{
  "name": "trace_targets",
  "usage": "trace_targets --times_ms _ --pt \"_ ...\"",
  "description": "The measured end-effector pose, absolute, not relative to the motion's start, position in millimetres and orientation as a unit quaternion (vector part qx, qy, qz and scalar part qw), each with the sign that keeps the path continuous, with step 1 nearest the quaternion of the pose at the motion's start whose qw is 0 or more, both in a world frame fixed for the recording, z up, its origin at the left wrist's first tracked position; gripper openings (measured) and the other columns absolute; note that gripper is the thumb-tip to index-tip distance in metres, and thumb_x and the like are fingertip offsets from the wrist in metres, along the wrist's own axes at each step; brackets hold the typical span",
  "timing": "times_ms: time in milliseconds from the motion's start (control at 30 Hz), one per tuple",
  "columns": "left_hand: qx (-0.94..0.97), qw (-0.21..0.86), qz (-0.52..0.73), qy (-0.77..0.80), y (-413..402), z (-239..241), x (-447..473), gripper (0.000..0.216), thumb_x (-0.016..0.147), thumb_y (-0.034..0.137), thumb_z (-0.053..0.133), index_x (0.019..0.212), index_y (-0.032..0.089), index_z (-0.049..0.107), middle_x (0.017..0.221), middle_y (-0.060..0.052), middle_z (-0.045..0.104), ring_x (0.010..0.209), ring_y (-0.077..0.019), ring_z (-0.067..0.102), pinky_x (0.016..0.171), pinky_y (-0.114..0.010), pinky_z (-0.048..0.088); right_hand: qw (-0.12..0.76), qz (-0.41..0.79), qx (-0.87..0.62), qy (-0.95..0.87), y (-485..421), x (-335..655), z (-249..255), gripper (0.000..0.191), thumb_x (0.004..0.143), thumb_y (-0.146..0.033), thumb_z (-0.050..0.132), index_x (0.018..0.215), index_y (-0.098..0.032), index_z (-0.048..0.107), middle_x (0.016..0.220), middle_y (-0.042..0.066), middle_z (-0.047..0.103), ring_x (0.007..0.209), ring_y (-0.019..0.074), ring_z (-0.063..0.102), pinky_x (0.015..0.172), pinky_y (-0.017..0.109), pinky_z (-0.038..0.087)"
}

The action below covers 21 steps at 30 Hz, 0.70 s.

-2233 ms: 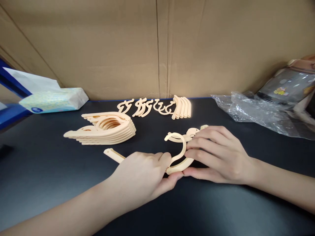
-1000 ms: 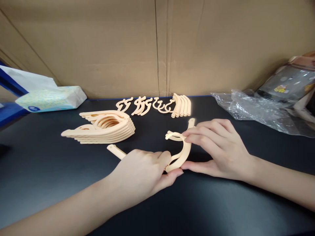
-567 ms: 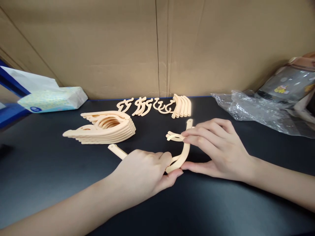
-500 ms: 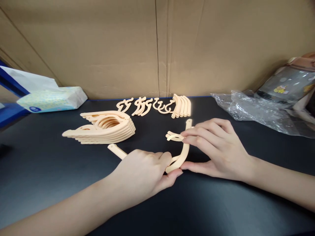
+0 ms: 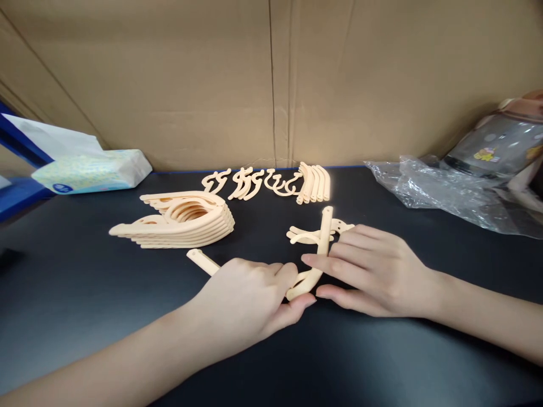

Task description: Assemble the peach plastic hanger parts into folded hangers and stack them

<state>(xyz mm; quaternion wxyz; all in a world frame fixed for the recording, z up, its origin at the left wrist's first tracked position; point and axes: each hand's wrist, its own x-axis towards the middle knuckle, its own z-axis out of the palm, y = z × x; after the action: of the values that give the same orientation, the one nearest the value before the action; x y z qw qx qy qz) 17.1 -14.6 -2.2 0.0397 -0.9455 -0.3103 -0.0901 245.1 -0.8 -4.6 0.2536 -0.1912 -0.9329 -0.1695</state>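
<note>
A pale beige folding clothes hanger (image 5: 326, 223) is held between my hands above the dark table. My left hand (image 5: 250, 297) is closed round its middle, and one arm end sticks out past the knuckles on the left. The joint is partly hidden by those fingers. My right hand (image 5: 379, 271) has its index finger across the upright right arm and its thumb beneath, close to the lower bend. Behind that arm lie several loose curved beige pieces (image 5: 300, 233), partly covered by the right fingers.
A stack of beige hanger pieces (image 5: 178, 232) stands left of centre. At the back lie several hooks (image 5: 241, 183) and a row of curved bars (image 5: 314, 182). A tissue pack (image 5: 97, 172) is far left. Clear plastic wrap (image 5: 432, 189) and a transparent container (image 5: 487, 141) are at right.
My right hand has slid down the hanger's right arm towards the bend, uncovering more of the loose pieces behind. My left hand keeps its hold in nearly the same place.
</note>
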Motion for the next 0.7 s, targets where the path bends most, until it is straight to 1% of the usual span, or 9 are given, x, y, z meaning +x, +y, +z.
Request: trace_targets --times_ms 100,167,233,300,367,433,533,600,700 --pt "-0.955 0.046 -0.101 -0.274 -16.0 -1.7 16.1 0.039 0.101 0.041 0.034 0.075 0.018 0.050 0.061 0.001 0.060 0.046 -0.0135 0.056 0.043 -0.025 0.033 0.238 -0.128 -0.177 -0.946 0.3 244.3 -4.4 0.025 0.099 -0.025 0.045 0.108 -0.012 0.064 0.083 0.005 0.067 0.077 0.0161 0.057 0.072 0.029 0.047" --pt "-0.961 0.053 -0.111 -0.246 -16.7 -1.3 15.3 0.040 0.100 0.046 0.035 0.076 0.018 0.050 0.065 0.000 0.061 0.050 -0.0141 0.057 0.046 -0.026 0.036 0.232 -0.112 -0.182 -0.949 1.6 244.2 -3.3 0.028 0.100 -0.026 0.041 0.102 -0.013 0.065 0.081 0.005 0.064 0.076 0.0160 0.056 0.069 0.028 0.047" --pt "-0.964 0.059 -0.115 -0.234 -17.0 -1.1 14.7 0.040 0.099 0.048 0.038 0.074 0.018 0.049 0.067 0.000 0.061 0.052 -0.0148 0.056 0.046 -0.027 0.037 0.235 -0.105 -0.194 -0.947 3.0 244.9 -2.0 0.032 0.101 -0.031 0.038 0.095 -0.014 0.065 0.079 0.006 0.061 0.073 0.0166 0.053 0.066 0.028 0.046" --pt "-0.964 0.059 -0.110 -0.233 -16.6 -0.9 14.4 0.037 0.098 0.046 0.042 0.074 0.018 0.048 0.067 0.000 0.059 0.053 -0.0151 0.054 0.045 -0.028 0.036 0.238 -0.099 -0.210 -0.943 4.1 246.0 -1.3 0.032 0.100 -0.034 0.041 0.090 -0.015 0.065 0.078 0.006 0.060 0.071 0.0168 0.051 0.064 0.029 0.045" --pt "-0.965 0.064 -0.106 -0.231 -16.2 -0.5 14.5 0.032 0.096 0.041 0.046 0.074 0.018 0.048 0.067 0.001 0.056 0.054 -0.0153 0.052 0.046 -0.029 0.036 0.239 -0.094 -0.229 -0.939 4.7 246.9 -1.1 0.028 0.098 -0.033 0.046 0.085 -0.015 0.063 0.080 0.006 0.059 0.070 0.0167 0.050 0.064 0.029 0.044" --pt "-0.963 0.084 -0.113 -0.230 -16.3 0.2 15.1 0.026 0.096 0.034 0.048 0.075 0.018 0.049 0.067 0.001 0.054 0.056 -0.0157 0.050 0.048 -0.030 0.035 0.241 -0.086 -0.250 -0.934 4.7 247.3 -1.2 0.022 0.096 -0.028 0.048 0.083 -0.015 0.061 0.080 0.006 0.059 0.070 0.0160 0.050 0.063 0.028 0.043" --pt "-0.957 0.126 -0.130 -0.228 -17.7 1.4 16.3 0.021 0.095 0.027 0.047 0.077 0.018 0.052 0.068 0.001 0.051 0.060 -0.0165 0.049 0.049 -0.031 0.035 0.238 -0.077 -0.277 -0.928 4.9 247.3 -1.5 0.019 0.092 -0.016 0.045 0.079 -0.017 0.058 0.079 0.004 0.057 0.069 0.0154 0.049 0.061 0.027 0.041" --pt "-0.956 0.132 -0.132 -0.228 -18.1 1.7 16.8 0.020 0.095 0.025 0.046 0.079 0.017 0.053 0.071 0.000 0.053 0.064 -0.0173 0.050 0.051 -0.031 0.037 0.224 -0.077 -0.288 -0.928 5.8 247.8 -2.0 0.018 0.088 -0.012 0.043 0.079 -0.017 0.058 0.079 0.004 0.057 0.070 0.0160 0.049 0.062 0.027 0.041" --pt "-0.958 0.100 -0.126 -0.239 -15.8 0.6 16.1 0.018 0.095 0.025 0.046 0.084 0.016 0.058 0.082 -0.003 0.059 0.073 -0.0192 0.055 0.058 -0.032 0.044 0.204 -0.088 -0.303 -0.927 8.5 249.6 -2.9 0.019 0.086 -0.009 0.041 0.084 -0.017 0.058 0.084 0.006 0.060 0.074 0.0176 0.052 0.065 0.029 0.043"
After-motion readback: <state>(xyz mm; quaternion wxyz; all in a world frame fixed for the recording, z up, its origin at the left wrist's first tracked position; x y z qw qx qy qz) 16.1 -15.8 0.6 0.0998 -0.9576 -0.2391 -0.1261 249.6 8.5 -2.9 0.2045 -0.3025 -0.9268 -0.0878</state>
